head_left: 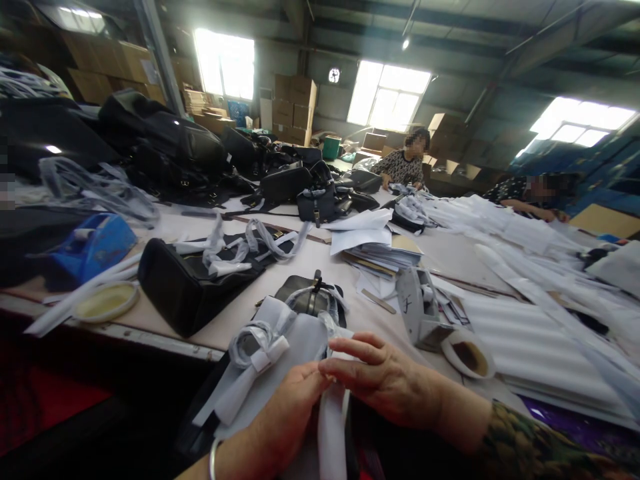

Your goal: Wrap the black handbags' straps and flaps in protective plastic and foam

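Head view: white strip [333,427], long axis near-to-far

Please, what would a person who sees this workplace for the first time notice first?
At the bottom centre, the left grip and right grip meet at the white wrapping of a black bag. Farther back, toward the upper left, black bags lie in a large heap. Nearer, at the left, a blue tape dispenser stands out by its colour.
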Tool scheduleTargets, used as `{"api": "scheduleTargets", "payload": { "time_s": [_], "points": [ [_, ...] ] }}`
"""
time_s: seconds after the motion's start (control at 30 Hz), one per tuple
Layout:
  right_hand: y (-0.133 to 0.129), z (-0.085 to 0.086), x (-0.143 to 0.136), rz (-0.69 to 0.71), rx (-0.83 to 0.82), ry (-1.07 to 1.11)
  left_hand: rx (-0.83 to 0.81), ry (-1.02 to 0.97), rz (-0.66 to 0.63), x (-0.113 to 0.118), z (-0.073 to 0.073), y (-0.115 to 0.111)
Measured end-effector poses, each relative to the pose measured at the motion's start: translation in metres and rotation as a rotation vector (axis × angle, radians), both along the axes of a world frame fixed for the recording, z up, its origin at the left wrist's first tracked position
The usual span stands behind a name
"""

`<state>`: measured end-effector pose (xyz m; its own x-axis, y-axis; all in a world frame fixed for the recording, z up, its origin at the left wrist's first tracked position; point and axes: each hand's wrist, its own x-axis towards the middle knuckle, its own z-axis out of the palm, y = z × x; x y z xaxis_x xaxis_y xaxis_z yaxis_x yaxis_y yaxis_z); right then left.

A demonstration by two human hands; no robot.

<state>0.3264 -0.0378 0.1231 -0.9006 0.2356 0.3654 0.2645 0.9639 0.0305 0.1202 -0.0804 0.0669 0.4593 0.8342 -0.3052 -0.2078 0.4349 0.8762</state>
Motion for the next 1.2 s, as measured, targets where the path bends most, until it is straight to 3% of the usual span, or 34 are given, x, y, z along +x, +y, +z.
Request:
{"api": "scheduleTargets", "payload": {
  "time_s": [0.1,0.2,0.27,0.33,0.4,0.5,0.6,0.9,1.2],
  "points": [
    [-0.007,-0.005,0.000,-0.075,-0.020,0.134,-0.056,-0.049,0.022,-0.001,0.001,0.000],
    [-0.022,-0.015,-0.003,-0.236,-0.230,0.303,-0.105,-0.075,0.057,0.000,0.006,0.000],
    [-0.035,-0.024,-0.007,-0.448,-0.498,0.497,-0.122,-0.070,0.070,0.001,0.008,0.000],
    [-0.045,-0.031,-0.014,-0.695,-0.874,0.635,-0.105,-0.032,0.064,0.002,0.009,-0.001],
    [-0.050,-0.034,-0.020,-0.848,-1.247,0.673,-0.085,0.013,0.044,0.003,0.010,-0.001],
    [-0.047,-0.030,-0.028,-0.869,-1.659,0.714,-0.081,0.043,0.019,0.005,0.012,-0.001],
    [-0.041,-0.025,-0.033,-0.840,-1.874,0.835,-0.046,0.089,0.001,0.005,0.015,-0.002],
    [-0.036,-0.024,-0.045,-0.901,-1.862,0.883,0.338,0.475,-0.008,0.003,0.018,-0.005],
    [-0.028,-0.029,-0.047,-0.953,-1.807,0.802,0.326,0.531,-0.022,0.006,0.011,-0.004]
  ]
}}
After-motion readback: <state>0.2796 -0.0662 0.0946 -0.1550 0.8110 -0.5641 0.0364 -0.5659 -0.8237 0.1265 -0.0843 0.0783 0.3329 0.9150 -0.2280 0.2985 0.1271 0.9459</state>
